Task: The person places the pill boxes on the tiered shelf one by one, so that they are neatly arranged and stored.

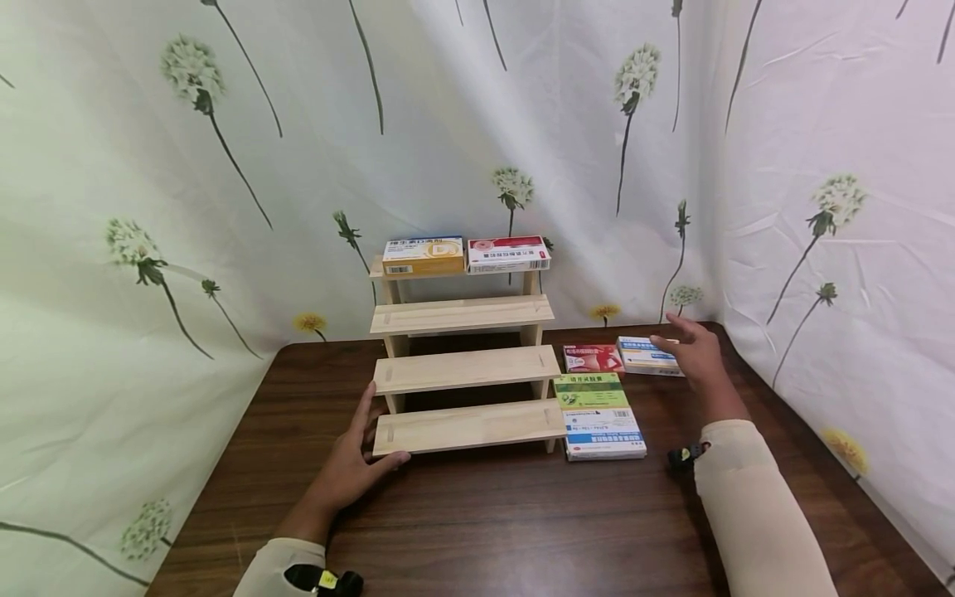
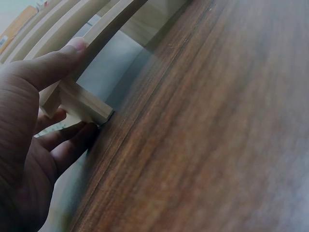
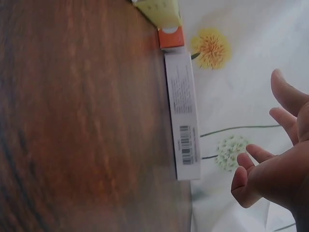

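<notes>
A four-tier wooden step shelf (image 1: 466,371) stands on the table. At its lower left end, my left hand (image 1: 351,464) holds the bottom tier, thumb (image 2: 63,60) on the front edge and the other fingers round the side by the leg. My right hand (image 1: 697,361) is in the air at the back right, fingers spread and holding nothing. Just left of it lies a white and blue medicine box (image 1: 647,356), whose barcoded side shows in the right wrist view. Beside that box is a red one (image 1: 593,358).
On the top tier sit a yellow and white box (image 1: 423,255) and a red and white box (image 1: 509,254). Right of the shelf lie a green box (image 1: 589,391) and another white and blue box (image 1: 604,434). Flower-printed cloth (image 1: 448,124) hangs behind the dark wood table (image 1: 477,514).
</notes>
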`<state>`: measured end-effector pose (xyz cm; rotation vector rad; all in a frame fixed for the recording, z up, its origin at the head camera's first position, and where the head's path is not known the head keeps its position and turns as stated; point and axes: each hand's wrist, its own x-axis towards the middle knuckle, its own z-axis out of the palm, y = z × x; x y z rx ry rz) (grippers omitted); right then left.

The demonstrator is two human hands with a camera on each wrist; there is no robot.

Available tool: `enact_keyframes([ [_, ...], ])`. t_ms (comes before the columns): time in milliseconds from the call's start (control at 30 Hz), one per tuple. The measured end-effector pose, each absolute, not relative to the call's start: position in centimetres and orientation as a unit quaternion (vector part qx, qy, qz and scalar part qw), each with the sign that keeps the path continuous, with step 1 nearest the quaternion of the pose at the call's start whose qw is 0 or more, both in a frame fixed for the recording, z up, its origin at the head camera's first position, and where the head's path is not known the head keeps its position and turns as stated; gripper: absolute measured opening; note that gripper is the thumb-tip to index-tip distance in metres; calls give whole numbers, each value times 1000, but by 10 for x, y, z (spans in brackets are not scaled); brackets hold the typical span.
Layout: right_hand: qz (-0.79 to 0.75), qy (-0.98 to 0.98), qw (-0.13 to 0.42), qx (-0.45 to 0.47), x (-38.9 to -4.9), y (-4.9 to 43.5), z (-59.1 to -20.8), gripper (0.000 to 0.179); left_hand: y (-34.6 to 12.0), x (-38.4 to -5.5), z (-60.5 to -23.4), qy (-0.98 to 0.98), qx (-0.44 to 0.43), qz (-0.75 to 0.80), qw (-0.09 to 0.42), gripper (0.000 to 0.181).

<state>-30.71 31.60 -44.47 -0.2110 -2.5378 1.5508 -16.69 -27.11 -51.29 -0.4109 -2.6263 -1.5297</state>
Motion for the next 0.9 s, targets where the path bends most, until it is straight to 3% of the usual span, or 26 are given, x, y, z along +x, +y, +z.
enact_keyframes([
  [500, 490, -866, -13, -96, -308, 336, -457, 78, -271, -168, -513, -858, -133, -495, 40, 126],
  [900, 480, -868, -30, -121, -307, 338, -467, 78, -271, -168, -515, -860, -135, -490, 44, 126],
])
